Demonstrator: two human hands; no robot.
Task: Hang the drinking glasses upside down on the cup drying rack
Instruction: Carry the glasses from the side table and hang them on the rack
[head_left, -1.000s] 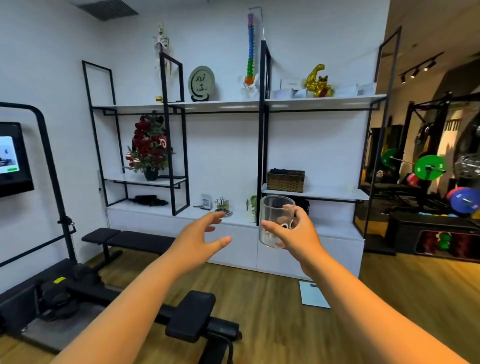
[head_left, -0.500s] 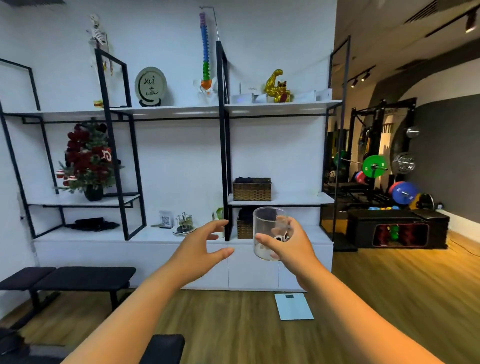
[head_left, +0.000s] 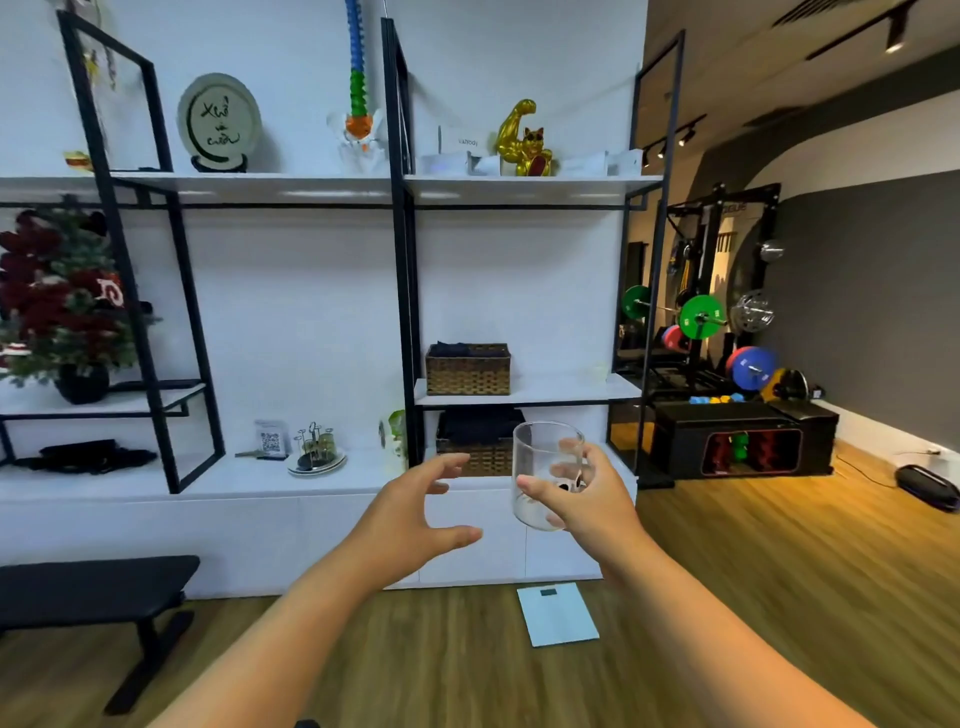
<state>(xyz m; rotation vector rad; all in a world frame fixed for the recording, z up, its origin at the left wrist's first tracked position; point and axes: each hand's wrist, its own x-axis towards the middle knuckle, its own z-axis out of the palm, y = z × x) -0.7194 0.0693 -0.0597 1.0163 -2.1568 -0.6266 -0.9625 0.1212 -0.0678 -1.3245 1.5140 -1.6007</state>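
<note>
- The right hand (head_left: 582, 506) grips a clear drinking glass (head_left: 545, 475) around its lower half, thumb in front and fingers behind; the glass is upright, mouth up, held out at chest height.
- The left hand (head_left: 415, 512) is empty, fingers spread and curved, just beside the glass on its left and not touching it.
- The cup drying rack (head_left: 315, 449) looks to be the small wire stand on a round tray, on the white counter (head_left: 156, 486) well ahead of the left hand and to its left; it is too small to tell whether any glass hangs there yet.
- Judged from this, the step in hand is carrying the glass to the rack. To do it well, close in on the counter, then turn the glass mouth down and lower it over a free prong.
- The empty hand could steady the tray if it looks light.
- Beside the rack stands a QR-code card (head_left: 271, 440); a black shelf post (head_left: 408, 312) rises to its right, ahead of the hands.
- A bathroom scale (head_left: 558, 614) lies on the floor below the right hand, and a black bench (head_left: 93, 582) is down to the left; step around both.
</note>
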